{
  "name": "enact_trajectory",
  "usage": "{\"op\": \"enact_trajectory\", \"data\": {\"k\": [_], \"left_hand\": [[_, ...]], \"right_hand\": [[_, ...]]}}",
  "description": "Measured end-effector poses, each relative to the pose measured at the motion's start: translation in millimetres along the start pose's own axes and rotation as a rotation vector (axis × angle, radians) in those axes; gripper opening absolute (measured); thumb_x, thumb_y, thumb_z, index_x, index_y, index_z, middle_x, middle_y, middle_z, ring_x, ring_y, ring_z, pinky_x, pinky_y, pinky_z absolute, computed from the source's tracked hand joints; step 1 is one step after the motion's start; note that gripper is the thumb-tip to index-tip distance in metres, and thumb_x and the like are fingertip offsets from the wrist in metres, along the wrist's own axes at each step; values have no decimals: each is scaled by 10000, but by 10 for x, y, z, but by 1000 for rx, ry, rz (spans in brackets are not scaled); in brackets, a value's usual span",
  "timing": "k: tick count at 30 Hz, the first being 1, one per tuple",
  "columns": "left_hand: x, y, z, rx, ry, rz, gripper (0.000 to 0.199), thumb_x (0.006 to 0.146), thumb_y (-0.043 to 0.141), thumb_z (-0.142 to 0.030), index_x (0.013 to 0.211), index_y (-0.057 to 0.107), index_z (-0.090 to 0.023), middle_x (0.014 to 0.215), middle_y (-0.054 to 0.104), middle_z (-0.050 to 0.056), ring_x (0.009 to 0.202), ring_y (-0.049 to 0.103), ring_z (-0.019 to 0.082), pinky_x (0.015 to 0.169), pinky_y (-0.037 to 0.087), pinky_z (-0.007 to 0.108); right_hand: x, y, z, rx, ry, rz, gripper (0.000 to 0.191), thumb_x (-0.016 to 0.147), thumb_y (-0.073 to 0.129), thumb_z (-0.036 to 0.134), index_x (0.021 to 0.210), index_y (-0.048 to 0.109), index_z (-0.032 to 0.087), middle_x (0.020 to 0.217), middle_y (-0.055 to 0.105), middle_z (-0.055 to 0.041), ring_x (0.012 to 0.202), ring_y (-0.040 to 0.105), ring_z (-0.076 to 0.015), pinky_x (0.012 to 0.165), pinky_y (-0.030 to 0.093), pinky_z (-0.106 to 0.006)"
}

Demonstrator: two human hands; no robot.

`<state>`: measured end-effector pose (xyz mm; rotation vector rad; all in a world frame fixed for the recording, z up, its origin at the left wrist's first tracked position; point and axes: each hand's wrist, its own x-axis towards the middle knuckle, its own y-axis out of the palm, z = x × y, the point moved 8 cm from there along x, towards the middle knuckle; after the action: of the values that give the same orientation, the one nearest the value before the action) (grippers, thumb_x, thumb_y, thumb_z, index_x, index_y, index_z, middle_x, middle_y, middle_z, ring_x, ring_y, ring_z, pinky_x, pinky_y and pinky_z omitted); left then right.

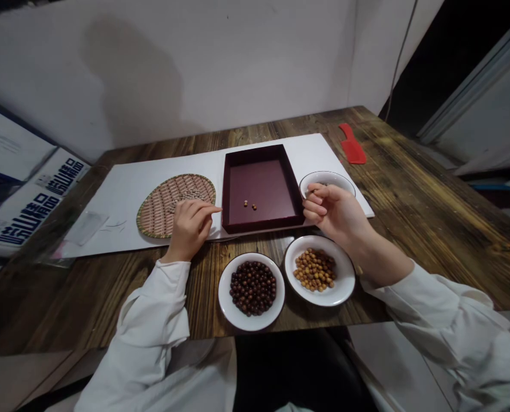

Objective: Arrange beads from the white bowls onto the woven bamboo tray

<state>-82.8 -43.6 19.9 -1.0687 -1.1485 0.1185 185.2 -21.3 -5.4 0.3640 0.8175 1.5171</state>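
Left hand (190, 226): at the woven mat (154, 209), index finger extended toward the maroon tray (265, 177) — grip cannot be told. Right hand (334, 212): fingers curled by the tray's right wall (any pinched item not discernible). Few yellowish beads (254, 206) lie inside, near the front wall.

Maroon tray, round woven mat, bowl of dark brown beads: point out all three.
Maroon tray (268, 177): head view, on its bare inner floor.
Round woven mat (155, 209): head view, on its bare left part.
Bowl of dark brown beads (224, 293): head view, on its white inner wall, left side.
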Motion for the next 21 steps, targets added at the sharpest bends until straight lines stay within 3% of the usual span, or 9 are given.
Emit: {"op": "enact_trajectory", "data": {"k": [11,21], "left_hand": [[4,-8,-10,-1,7,-10,193,925,531,-145,1035,668,-224,961,686,47,960,595,214,890,413,393],[8,-2,-2,-21,-12,6,199,923,527,-155,1035,668,-240,959,690,42,960,594,214,900,414,399]], "right_hand": [[35,-258,244,151,-207,-211,178,728,418,33,812,543,128,547,299,66,431,241,-51,385,216,-163],[21,-236,239,38,-185,-187,90,789,487,91,768,483,179,520,220,83,426,192,-60,381,207,-170]]}}
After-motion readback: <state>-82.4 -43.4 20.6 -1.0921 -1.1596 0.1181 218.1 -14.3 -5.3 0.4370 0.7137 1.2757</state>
